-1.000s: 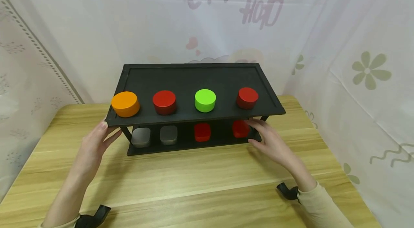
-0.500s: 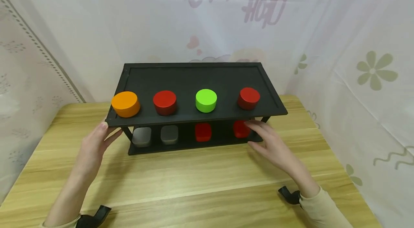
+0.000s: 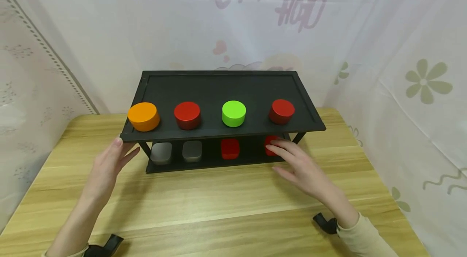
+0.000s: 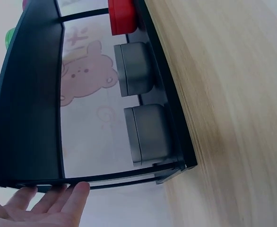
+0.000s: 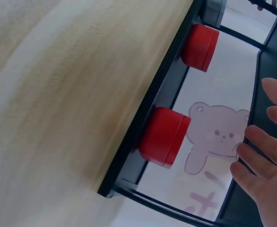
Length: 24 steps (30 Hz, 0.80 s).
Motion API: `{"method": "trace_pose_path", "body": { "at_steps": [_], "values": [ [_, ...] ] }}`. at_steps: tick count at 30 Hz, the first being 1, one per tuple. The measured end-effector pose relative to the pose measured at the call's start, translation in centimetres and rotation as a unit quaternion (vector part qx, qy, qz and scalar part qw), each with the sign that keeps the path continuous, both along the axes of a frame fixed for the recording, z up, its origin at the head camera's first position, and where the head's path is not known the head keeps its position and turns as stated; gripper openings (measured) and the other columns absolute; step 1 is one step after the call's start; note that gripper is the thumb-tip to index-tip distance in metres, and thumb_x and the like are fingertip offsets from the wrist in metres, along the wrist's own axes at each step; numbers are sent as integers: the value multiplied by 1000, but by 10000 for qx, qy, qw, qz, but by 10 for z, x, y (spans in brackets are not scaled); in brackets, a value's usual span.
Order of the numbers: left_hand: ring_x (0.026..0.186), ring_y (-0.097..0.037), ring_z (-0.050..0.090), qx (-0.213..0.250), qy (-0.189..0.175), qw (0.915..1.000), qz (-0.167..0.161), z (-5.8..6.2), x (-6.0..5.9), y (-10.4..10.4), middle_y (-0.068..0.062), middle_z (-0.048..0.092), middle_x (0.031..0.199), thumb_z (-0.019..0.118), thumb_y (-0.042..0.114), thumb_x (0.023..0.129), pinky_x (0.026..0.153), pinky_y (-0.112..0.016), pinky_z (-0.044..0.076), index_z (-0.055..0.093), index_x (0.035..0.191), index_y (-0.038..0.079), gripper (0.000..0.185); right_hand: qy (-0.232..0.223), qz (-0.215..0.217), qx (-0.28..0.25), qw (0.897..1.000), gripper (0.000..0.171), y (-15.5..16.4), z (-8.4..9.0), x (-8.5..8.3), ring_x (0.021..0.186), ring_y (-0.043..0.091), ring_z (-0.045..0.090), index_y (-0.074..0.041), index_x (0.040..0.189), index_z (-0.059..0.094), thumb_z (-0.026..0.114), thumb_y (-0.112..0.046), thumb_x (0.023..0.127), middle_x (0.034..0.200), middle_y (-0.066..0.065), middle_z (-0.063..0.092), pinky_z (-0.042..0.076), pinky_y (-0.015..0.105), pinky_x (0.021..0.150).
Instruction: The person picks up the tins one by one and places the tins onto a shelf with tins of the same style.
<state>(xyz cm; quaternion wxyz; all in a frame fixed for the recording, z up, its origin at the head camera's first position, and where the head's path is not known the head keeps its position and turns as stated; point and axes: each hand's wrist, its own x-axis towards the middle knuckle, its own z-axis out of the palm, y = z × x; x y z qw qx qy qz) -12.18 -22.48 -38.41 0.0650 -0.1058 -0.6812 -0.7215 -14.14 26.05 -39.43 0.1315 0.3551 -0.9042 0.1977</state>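
Note:
A black two-tier rack [image 3: 219,86] stands on the wooden table. My left hand [image 3: 106,168] holds its upper shelf at the front left corner, thumb at the edge and the other fingers below; in the left wrist view these fingers [image 4: 77,194] overlap the shelf's end. My right hand [image 3: 303,168], fingers spread and relaxed, hovers before the right end of the lower tier and partly hides a red rounded-square box [image 3: 270,149]. In the right wrist view, that red box [image 5: 162,137] stands apart from my fingertips [image 5: 240,170]. Nothing is in this hand.
Along the upper shelf's front stand round pieces: orange [image 3: 144,117], red [image 3: 187,115], green [image 3: 234,113] and red [image 3: 281,111]. Below are two grey boxes [image 3: 161,153] and another red box [image 3: 230,148]. A patterned white cloth [image 3: 233,26] hangs behind the table [image 3: 219,204].
My right hand has drawn slightly left and away from the rack's right support, now covering more of the right red box. My left hand stays at the corner.

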Motion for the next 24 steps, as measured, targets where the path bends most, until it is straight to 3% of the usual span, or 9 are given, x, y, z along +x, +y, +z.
{"method": "trace_pose_path", "body": {
  "at_steps": [7,12,15,20,24],
  "values": [
    [132,10,55,-215,-99,9997,-51,-1,2,-2,15,56,148,33,21,114,104,-8,50,40,157,5,47,22,149,110,9998,73,-6,5,2,138,23,53,-23,149,55,87,-20,84,147,5,57,52,43,112],
    [141,8,46,-577,-329,9977,-139,4,9,1,0,40,165,32,23,114,109,-6,45,33,161,10,49,91,327,272,9991,74,-13,6,3,140,24,52,-23,151,53,86,-25,85,148,6,56,50,46,114],
    [146,5,40,-561,-376,9976,-143,5,13,4,-6,30,170,33,21,114,112,-6,42,31,163,14,50,88,445,265,9986,74,-16,7,4,140,23,52,-23,151,52,86,-26,85,149,5,56,50,45,115],
    [154,1,30,-551,-319,9979,-135,5,21,12,-4,23,172,34,18,113,114,-6,38,26,164,19,52,44,573,294,9979,75,-21,8,5,142,23,50,-24,152,51,85,-28,86,151,3,54,50,46,115],
    [158,-2,21,-828,-414,9957,-90,3,28,17,-4,14,174,37,19,113,114,-3,36,19,166,22,56,95,638,372,9972,73,-23,9,8,143,24,49,-23,153,50,82,-34,88,152,4,53,50,46,116]
  ]
}}
